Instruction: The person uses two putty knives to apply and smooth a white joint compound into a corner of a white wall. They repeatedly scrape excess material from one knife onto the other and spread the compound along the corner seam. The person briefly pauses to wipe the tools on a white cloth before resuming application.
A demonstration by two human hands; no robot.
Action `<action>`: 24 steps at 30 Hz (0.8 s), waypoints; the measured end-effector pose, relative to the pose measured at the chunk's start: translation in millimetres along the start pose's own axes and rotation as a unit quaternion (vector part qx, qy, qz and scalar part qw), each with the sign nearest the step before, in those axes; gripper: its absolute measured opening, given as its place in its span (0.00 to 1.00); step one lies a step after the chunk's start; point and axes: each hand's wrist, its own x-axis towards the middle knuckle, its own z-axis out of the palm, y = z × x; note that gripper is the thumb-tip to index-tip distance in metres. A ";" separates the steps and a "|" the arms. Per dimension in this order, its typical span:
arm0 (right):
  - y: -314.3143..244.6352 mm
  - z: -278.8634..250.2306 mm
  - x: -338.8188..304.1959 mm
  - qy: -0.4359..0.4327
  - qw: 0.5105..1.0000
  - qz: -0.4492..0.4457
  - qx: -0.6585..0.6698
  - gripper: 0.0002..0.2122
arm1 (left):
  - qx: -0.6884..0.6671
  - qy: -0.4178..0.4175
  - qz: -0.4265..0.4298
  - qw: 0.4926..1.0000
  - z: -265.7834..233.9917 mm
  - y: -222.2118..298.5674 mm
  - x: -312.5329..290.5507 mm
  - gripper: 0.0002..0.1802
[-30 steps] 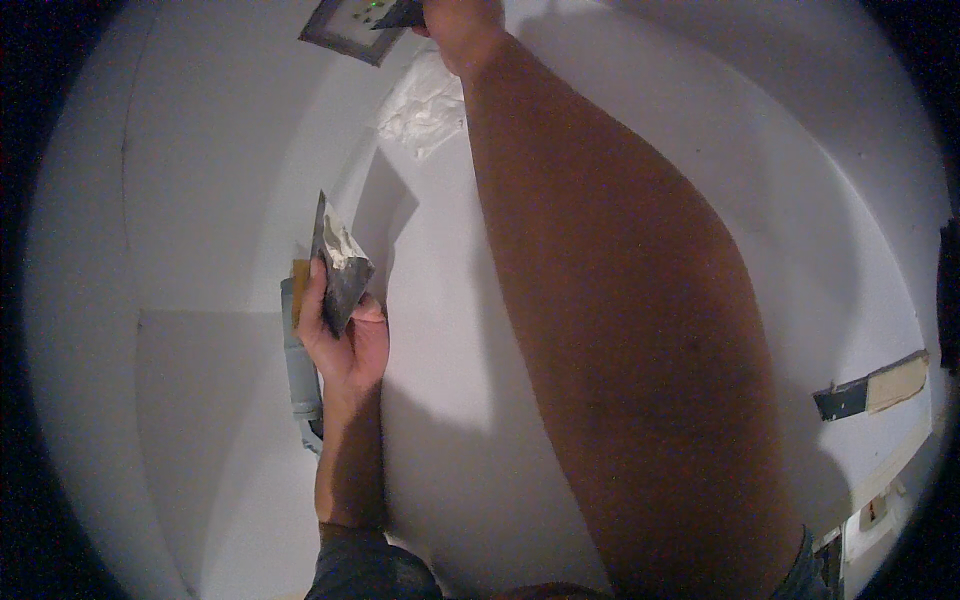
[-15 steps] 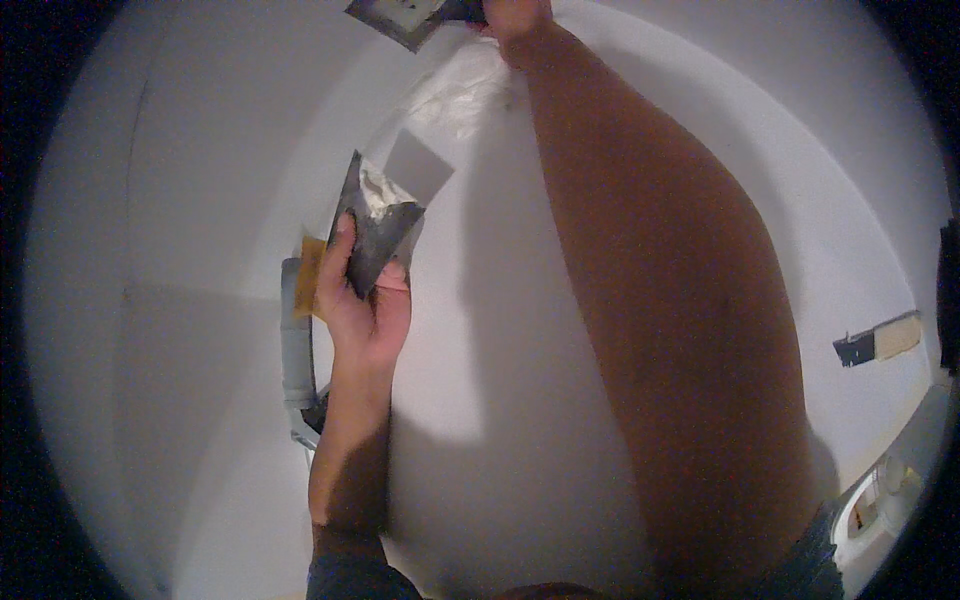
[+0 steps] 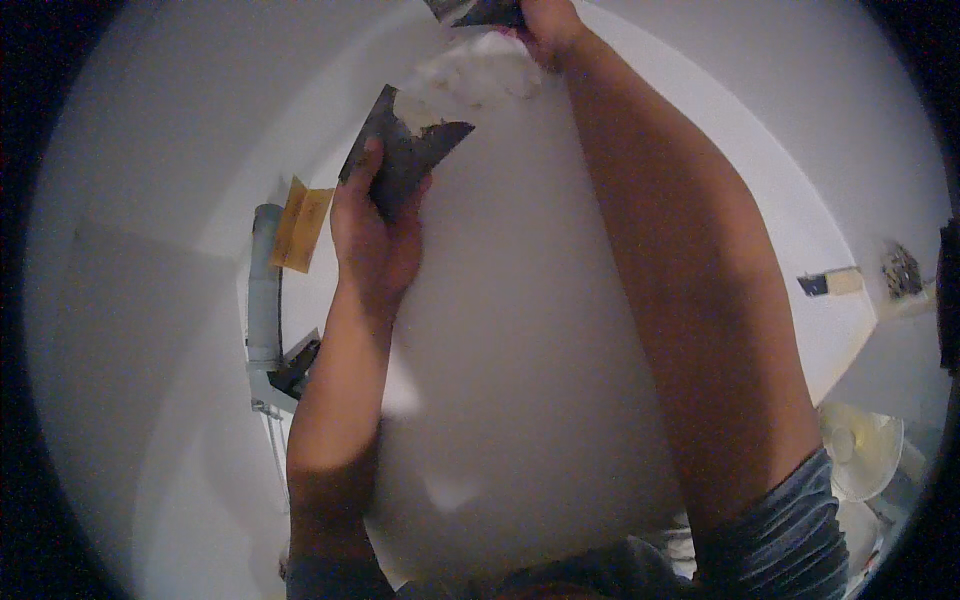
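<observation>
Both hands grip tools, the left hand (image 3: 375, 240) a scraper (image 3: 400, 160) just below the white patch (image 3: 485, 72), the right hand (image 3: 553, 32) a blade (image 3: 490, 13) above it, apparently spreading; another stroke calls for even pressure.

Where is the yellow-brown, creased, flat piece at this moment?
The yellow-brown piece is in the head view's left part, between the grey cylindrical tube and the person's left hand.
</observation>
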 end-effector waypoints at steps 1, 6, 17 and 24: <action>-22.1 -0.5 -14.4 -0.006 0.994 0.012 0.111 0.17 | 0.022 0.013 0.010 1.000 -2.0 -0.6 -5.1 0.15; -57.6 -14.5 -56.3 0.078 0.992 -0.081 -0.054 0.22 | -0.058 0.009 -0.022 0.998 3.1 -4.2 12.5 0.14; -272.6 -176.8 -95.0 0.059 0.940 0.274 0.196 0.15 | -0.075 0.027 -0.056 0.995 -32.0 4.2 0.5 0.12; -362.8 -248.9 -189.8 0.084 0.958 0.208 0.177 0.19 | -0.149 0.016 -0.124 0.981 8.2 -3.7 -130.6 0.14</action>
